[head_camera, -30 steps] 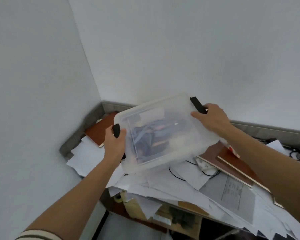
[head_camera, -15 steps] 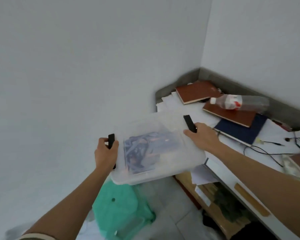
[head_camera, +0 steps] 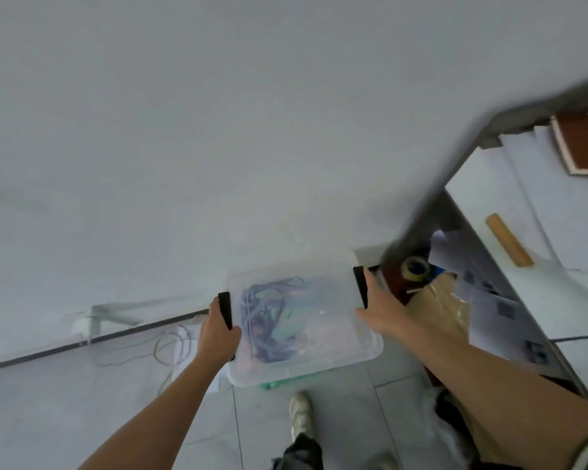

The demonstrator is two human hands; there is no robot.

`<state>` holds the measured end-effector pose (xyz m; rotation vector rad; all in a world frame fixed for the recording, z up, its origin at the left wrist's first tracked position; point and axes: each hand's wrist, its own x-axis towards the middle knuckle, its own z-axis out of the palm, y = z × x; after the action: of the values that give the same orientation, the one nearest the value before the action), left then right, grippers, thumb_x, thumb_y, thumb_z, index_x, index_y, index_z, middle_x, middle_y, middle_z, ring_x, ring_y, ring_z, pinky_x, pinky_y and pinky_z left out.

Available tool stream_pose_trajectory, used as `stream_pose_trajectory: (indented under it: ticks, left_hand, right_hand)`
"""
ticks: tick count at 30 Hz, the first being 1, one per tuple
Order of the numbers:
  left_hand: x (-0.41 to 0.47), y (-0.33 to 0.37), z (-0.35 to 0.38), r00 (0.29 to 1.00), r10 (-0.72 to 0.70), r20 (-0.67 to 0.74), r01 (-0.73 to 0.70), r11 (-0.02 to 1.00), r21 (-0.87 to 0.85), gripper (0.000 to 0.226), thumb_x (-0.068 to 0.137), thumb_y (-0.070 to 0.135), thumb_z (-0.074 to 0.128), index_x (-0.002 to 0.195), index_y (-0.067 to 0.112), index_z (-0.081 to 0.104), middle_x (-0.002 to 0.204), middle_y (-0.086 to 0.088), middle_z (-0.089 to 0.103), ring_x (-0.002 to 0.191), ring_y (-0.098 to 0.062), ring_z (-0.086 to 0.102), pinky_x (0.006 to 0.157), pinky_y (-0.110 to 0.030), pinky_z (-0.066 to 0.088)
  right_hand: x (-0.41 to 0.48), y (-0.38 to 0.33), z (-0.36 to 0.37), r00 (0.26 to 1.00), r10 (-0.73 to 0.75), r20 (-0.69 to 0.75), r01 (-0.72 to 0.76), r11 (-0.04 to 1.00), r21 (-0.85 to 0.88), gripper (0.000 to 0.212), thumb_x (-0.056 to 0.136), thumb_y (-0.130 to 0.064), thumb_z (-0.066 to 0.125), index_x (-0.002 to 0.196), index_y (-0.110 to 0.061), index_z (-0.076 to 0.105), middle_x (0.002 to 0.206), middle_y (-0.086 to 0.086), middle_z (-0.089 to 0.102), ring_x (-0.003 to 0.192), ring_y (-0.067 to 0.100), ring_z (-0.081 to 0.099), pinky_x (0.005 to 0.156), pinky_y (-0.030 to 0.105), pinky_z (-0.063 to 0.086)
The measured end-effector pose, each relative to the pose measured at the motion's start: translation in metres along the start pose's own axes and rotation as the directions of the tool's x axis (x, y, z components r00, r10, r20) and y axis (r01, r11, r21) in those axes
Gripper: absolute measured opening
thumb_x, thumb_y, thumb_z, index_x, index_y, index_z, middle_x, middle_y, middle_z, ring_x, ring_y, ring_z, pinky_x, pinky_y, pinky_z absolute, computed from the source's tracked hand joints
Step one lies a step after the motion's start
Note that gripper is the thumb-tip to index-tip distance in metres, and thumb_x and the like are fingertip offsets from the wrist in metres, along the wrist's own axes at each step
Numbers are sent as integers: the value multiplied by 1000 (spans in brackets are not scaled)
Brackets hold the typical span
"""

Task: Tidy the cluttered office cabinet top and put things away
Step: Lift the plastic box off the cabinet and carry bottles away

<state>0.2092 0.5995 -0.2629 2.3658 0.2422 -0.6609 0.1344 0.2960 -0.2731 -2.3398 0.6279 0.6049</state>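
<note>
Tiled floor [head_camera: 65, 401] under a held clear box [head_camera: 313, 320].
Left hand [head_camera: 218, 337], right hand [head_camera: 384, 317] curl round its ends; papers [head_camera: 520, 144], book [head_camera: 584, 144] clutter cabinet top [head_camera: 574, 215]; much seems left.

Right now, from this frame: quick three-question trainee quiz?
1. True or false: the left hand and right hand each hold one end of the clear box.
2. The box contains: A) tangled cords B) bottles C) books.
3. Fill in: the box is held above the ____, not resting on the cabinet.
Key: 1 true; 2 A; 3 floor.
</note>
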Motion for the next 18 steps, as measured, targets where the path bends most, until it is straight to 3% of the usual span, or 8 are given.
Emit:
stream_pose_trajectory:
  ticks: [3,6,12,18]
  left_hand:
    - [39,-32,17,999,-21,28,20,999,28,83,83,9,64,152,14,18,137,-19,48,121,-40,50,94,-46,47]
    - [77,-56,38,997,-51,56,49,998,39,91,83,19,70,153,14,13,141,-19,43,126,-39,46,102,-48,42]
    - [136,-92,78,994,-81,77,78,996,31,96,79,26,75,153,19,13,144,-15,42,126,-35,48,102,-47,43]
    - [158,-106,100,990,-112,85,108,993,53,95,79,19,75,152,22,14,144,-13,41,125,-35,48,102,-48,44]
  right_hand:
    - [46,2,43,998,50,39,-49,998,-36,95,82,-25,64,153,-30,1,131,11,52,114,32,57,94,46,50]
    - [84,9,78,992,106,64,-104,994,-45,99,77,-31,64,149,-43,-4,128,10,54,108,32,60,87,47,53]
    - [140,22,126,983,180,39,-174,977,-123,97,88,-27,64,152,-36,-8,122,14,56,98,33,61,80,43,53]
    - [164,32,146,977,205,55,-198,973,-116,97,89,-22,65,153,-33,-7,119,15,55,94,31,59,72,36,46]
